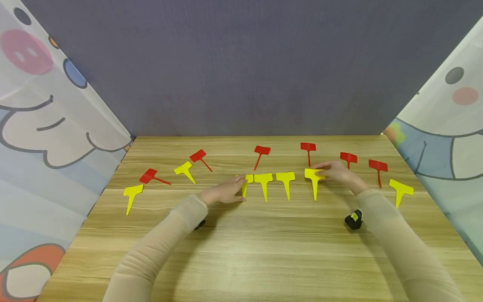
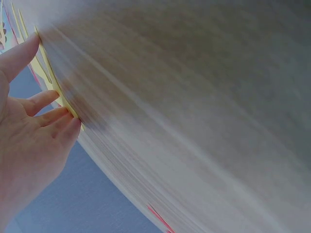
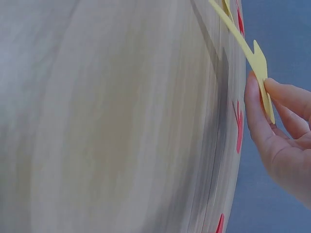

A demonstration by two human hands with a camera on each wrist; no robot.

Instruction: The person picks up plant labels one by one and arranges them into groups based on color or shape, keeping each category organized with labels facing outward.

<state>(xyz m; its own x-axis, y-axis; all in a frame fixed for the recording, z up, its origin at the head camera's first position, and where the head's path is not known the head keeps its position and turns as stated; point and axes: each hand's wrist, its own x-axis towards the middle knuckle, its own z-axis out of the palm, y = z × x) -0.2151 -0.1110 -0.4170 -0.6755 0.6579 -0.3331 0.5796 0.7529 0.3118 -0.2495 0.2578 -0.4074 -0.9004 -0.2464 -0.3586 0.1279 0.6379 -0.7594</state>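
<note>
My right hand pinches the head of a yellow T-shaped plant label between thumb and fingers. In the right wrist view this label is raised off the table, its stem pointing away from the hand. My left hand rests on another yellow label, which it partly covers. From the left wrist, the hand shows its thumb at the pointed end and its fingertips on the head. Between the hands lie two more yellow labels, one beside the other, stems toward me.
Red labels lie behind in a loose arc, among them one at the left, one in the middle and one at the right. More yellow labels lie at the far left and far right. A grey panel borders the wooden table.
</note>
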